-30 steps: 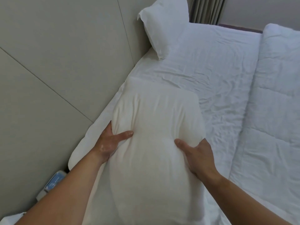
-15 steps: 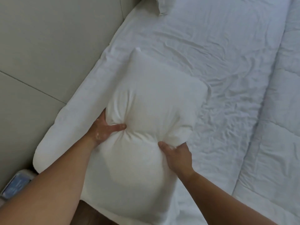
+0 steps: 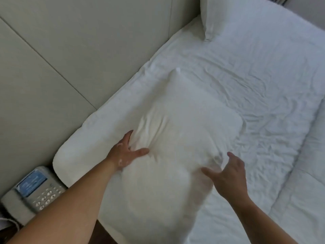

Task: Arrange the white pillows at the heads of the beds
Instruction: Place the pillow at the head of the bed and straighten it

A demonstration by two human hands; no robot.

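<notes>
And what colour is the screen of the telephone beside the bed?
Blue, on the telephone; the head view shows it, though blurred.

A pale beige padded wall panel point(image 3: 73, 55) fills the upper left, divided by thin recessed seams, 1 vertical near the top and 1 running diagonally down toward the mattress edge. Against it lies a bed covered in a wrinkled white fitted sheet point(image 3: 246, 81), its rounded near corner just beside the panel. Along the right edge runs a thick white quilted duvet point(image 3: 302, 199), folded back. At the lower left, a light grey desk telephone with a keypad and a blue label card point(image 3: 35, 189) sits close to the mattress corner. A sliver of grey pleated curtain point(image 3: 278, 0) shows at the top right. The light is soft and even.
</notes>
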